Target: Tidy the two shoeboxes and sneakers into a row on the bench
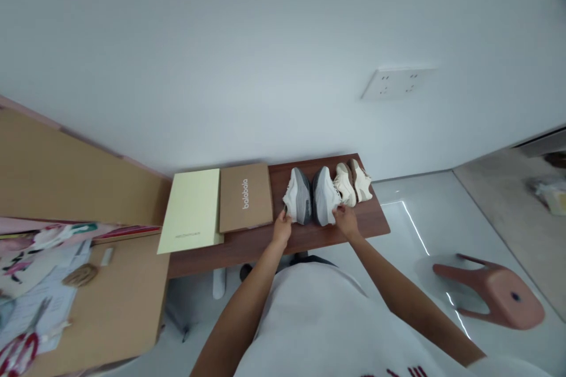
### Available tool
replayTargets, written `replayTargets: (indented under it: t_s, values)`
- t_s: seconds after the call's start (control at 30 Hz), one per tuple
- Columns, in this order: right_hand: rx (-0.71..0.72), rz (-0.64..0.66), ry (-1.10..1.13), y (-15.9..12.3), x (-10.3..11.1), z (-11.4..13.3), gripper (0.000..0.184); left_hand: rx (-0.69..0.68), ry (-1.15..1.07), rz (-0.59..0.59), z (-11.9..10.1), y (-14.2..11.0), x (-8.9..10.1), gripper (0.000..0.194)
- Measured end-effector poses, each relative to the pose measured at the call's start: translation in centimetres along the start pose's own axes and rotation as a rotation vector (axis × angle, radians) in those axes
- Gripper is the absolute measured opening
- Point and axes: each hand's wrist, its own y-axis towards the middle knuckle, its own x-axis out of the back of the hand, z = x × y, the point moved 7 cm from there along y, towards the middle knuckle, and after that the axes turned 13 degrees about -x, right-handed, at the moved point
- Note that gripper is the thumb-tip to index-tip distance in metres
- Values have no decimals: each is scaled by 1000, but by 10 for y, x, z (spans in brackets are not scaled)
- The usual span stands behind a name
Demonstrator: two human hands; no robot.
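Note:
A pair of grey and white sneakers stands side by side on a dark wooden bench [371, 221]. My left hand [282, 227] grips the heel of the left sneaker [298, 194]. The heel of the right sneaker [326, 194] is held by my right hand [346, 219]. Both hands have their fingers closed on the shoes. Right of them, touching, sits a smaller pair of cream and tan shoes [354, 182].
A brown shoebox lid [245, 197] and a pale yellow box [192, 210] lie on the bench to the left. A cardboard box [119, 300] with papers stands at left. A pink plastic stool [495, 294] is on the white floor at right. The wall carries a socket plate [395, 83].

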Motion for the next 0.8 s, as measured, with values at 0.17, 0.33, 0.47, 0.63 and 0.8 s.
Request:
replayTargets:
  t_s: [0.17, 0.33, 0.47, 0.63, 0.8]
  values:
    - [80, 305, -158, 13, -23, -18, 30, 14, 164, 121, 8, 19, -12, 49]
    - [196, 303, -254, 10, -28, -5, 28, 8, 92, 284, 11, 18, -12, 52]
    - [301, 261, -353, 1, -24, 18, 28, -171, 293, 260, -10, 16, -8, 44]
    - [383, 236, -537, -13, -21, 57, 38, -340, 783, 286, -48, 6, -20, 42]
    - [410, 217, -707, -23, -30, 90, 29, -291, 1212, 366, -67, 2, -38, 37]
